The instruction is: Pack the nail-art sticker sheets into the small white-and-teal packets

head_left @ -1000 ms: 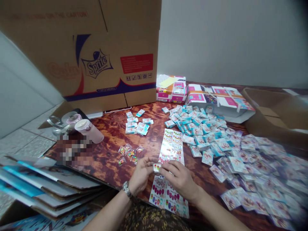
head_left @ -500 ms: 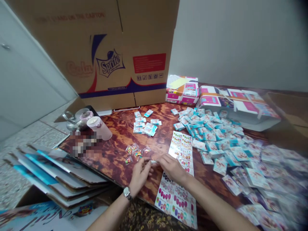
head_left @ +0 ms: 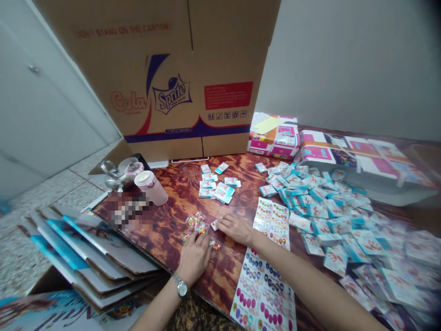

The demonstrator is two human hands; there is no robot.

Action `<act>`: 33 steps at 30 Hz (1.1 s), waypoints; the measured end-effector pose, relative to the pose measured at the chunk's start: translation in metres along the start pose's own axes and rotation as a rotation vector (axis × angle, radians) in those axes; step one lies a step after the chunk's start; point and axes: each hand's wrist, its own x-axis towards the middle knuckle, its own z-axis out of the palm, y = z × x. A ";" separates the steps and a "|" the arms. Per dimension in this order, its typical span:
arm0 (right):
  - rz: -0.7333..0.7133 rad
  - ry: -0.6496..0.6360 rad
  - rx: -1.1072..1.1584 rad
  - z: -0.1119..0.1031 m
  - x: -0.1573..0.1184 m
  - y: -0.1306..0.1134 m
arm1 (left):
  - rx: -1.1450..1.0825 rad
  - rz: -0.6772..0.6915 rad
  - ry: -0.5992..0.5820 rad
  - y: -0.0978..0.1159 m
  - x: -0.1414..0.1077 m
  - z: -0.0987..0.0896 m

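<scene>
The left hand (head_left: 194,259) and right hand (head_left: 236,229) have been parted and laid flat on the glossy, flame-grained brown wooden tabletop (head_left: 213,285), the fingers (head_left: 225,221) released and nothing grasped. A small white rectangular piece (head_left: 214,225) lies just beside the right fingertips, near clear plastic sachets of colourful sweets (head_left: 195,225). Glossy sticker sheets (head_left: 271,224) and scattered turquoise-and-white packets (head_left: 327,211) are spread towards the tabletop's right side.

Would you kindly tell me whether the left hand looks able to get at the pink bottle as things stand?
Probably yes: the left hand lies on the wooden tabletop, and nothing upright seems to stand between it and the pink bottle. The small clear packets lie to one side.
</scene>
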 end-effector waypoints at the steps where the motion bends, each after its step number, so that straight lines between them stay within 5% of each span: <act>1: 0.004 -0.004 -0.004 0.000 0.002 -0.001 | -0.007 -0.015 0.014 0.000 0.005 -0.004; 9: 0.185 0.033 0.001 0.002 -0.004 -0.017 | 0.021 -0.077 0.095 0.000 0.109 -0.017; 15: 0.573 0.123 0.260 -0.045 -0.039 -0.027 | 0.023 0.116 -0.046 -0.009 0.165 0.008; 21: 0.876 0.289 0.818 -0.078 -0.055 -0.032 | -0.045 0.193 -0.091 -0.012 0.169 0.015; 29: 0.845 0.391 0.649 -0.106 -0.050 -0.032 | -0.349 0.112 -0.018 0.012 0.143 -0.012; 31: 0.824 0.411 0.569 -0.116 -0.047 -0.031 | -0.534 0.080 -0.044 0.025 0.124 -0.021; 33: 0.793 0.414 0.497 -0.122 -0.044 -0.031 | -1.132 -0.108 -0.152 0.040 0.104 -0.027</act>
